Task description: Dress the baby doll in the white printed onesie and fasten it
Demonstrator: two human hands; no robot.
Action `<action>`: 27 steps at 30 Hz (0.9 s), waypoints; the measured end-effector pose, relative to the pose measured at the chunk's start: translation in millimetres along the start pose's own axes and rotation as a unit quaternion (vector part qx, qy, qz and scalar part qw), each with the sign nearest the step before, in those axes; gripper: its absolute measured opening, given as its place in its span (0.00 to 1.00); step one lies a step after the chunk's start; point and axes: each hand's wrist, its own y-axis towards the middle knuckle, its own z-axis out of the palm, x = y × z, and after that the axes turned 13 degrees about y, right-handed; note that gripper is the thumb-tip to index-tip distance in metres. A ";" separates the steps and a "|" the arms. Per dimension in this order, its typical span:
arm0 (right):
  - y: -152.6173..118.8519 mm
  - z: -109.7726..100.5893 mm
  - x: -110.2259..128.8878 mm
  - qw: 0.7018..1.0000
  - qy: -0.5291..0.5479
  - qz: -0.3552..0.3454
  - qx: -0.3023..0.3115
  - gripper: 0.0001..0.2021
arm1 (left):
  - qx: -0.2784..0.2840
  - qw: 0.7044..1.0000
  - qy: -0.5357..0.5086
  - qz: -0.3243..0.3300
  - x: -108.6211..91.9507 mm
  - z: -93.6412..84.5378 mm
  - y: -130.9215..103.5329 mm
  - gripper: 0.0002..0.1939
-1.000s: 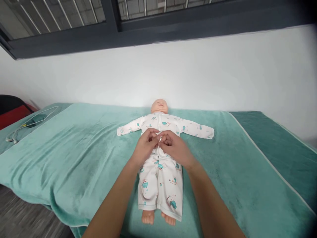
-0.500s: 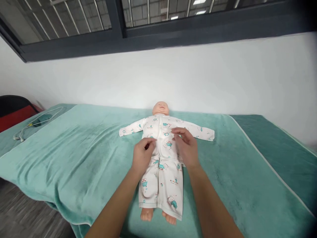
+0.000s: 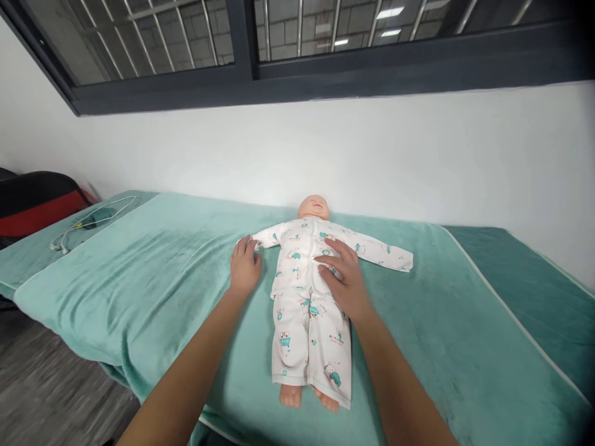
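A baby doll (image 3: 314, 205) lies on its back, face up, dressed in a white printed pajama top (image 3: 297, 257) and matching pajama pants (image 3: 290, 347). Its sleeves stretch out to both sides, and its bare feet show below the pant legs. My left hand (image 3: 245, 265) is at the end of the sleeve on the left, fingers bent over the cuff and partly hiding it. Over the front of the top, my right hand (image 3: 344, 275) has its fingers spread, near the middle closure, holding nothing.
A green cover (image 3: 186, 272) with soft folds spreads beneath the doll. White cords (image 3: 100, 217) lie at the far left, beside a black and red chair (image 3: 41, 204). A white wall (image 3: 395, 148) and a dark-framed window (image 3: 246, 68) stand behind.
My left hand has moved from the pajama top's front out to the left sleeve cuff. My right hand stays over the chest, its fingers spread wider. The view has shifted slightly.
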 end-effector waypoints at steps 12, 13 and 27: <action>21.7 6.5 3.3 0.995 -0.074 0.005 0.073 0.05 | -0.011 0.998 -0.029 -0.047 7.0 11.4 2.5 0.17; 21.2 5.9 2.8 0.995 -0.065 0.009 0.077 0.04 | -0.016 0.998 -0.034 -0.048 8.1 11.9 2.6 0.17; 12.2 12.6 0.5 0.999 -0.012 0.047 0.010 0.02 | -0.019 0.996 -0.043 -0.077 10.9 12.8 4.1 0.16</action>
